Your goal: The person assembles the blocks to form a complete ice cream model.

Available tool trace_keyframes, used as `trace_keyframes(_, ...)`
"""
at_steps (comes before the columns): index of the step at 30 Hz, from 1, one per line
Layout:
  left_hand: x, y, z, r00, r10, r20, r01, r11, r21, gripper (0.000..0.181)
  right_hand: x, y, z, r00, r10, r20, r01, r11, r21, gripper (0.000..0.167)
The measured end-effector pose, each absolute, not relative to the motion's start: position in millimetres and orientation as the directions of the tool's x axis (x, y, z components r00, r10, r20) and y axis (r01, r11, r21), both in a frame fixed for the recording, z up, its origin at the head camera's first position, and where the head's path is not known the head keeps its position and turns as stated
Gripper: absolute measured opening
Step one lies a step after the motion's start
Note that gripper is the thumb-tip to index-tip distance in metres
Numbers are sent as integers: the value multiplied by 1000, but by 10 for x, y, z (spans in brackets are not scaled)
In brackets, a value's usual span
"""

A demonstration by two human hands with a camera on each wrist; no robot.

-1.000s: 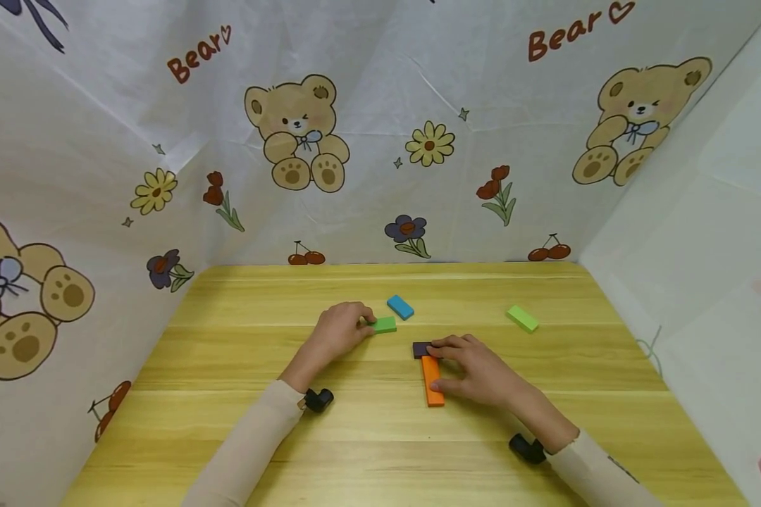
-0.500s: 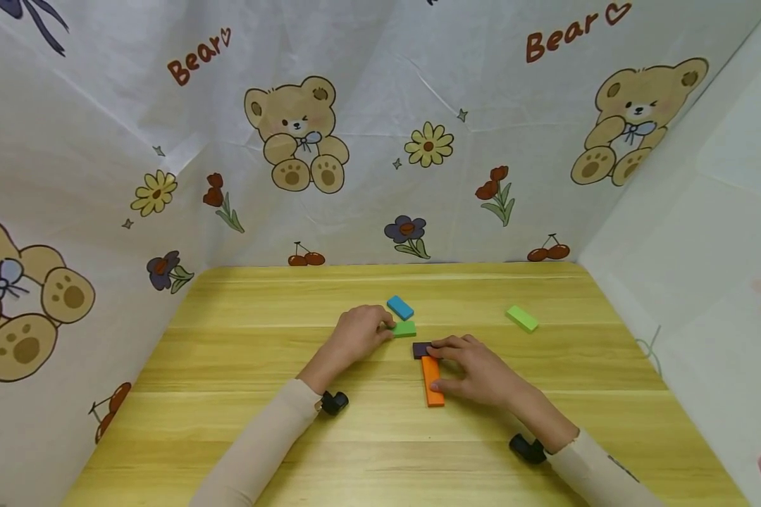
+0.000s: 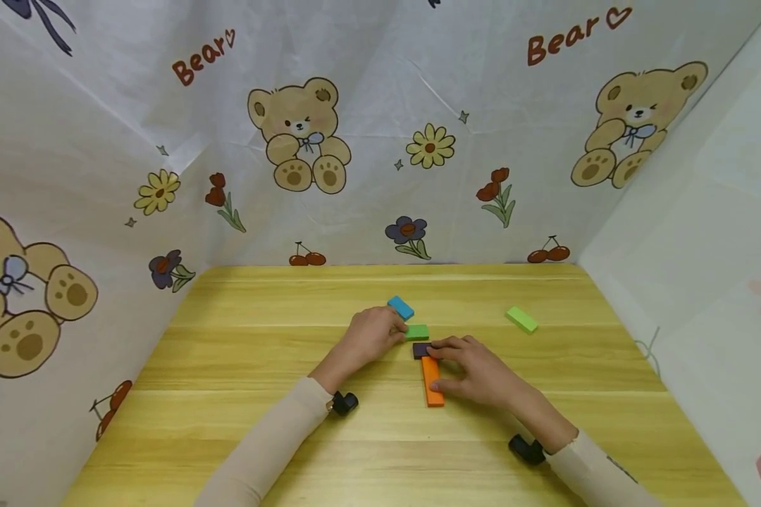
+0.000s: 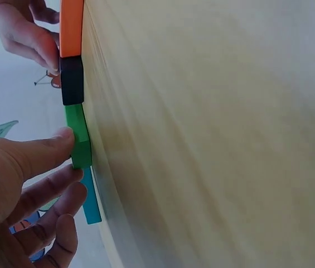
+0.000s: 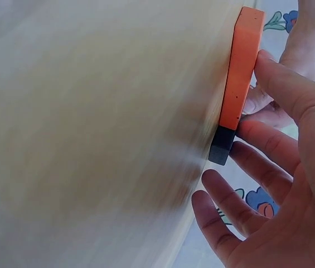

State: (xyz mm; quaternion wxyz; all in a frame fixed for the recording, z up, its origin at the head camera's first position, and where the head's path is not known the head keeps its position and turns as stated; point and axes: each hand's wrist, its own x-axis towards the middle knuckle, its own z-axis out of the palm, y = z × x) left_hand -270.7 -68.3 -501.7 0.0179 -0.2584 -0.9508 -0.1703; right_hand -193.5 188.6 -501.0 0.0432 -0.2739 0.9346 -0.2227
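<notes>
The left hand (image 3: pixel 370 336) pinches a green block (image 3: pixel 417 332) between thumb and fingers, flat on the table behind a dark block (image 3: pixel 421 350). An orange block (image 3: pixel 432 384) stretches toward the front from the dark block, their ends touching. The right hand (image 3: pixel 478 370) rests at their right side, its thumb against the orange block and a fingertip at the dark one. In the left wrist view, the green block (image 4: pixel 79 137) is beside the dark block (image 4: pixel 72 81); whether they touch I cannot tell. The right wrist view shows the right hand's other fingers spread loosely.
A blue block (image 3: pixel 401 308) lies just behind the left hand's fingers. Farther right is a light green block (image 3: pixel 522 319). The wooden table (image 3: pixel 260 303) meets a white printed cloth (image 3: pixel 355 218) at the back and sides.
The left hand has slid the green block to the right, from left of the dark block to behind it. The right hand, orange block and dark block have stayed in place.
</notes>
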Motion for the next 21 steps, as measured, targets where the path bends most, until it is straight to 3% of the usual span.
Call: trace_keyframes(21, -2687, -459, -5022, -835, 533, 134, 547, 786, 288, 16, -1923, 1898, -5010, -845, -531, 56, -497, 744, -447, 62)
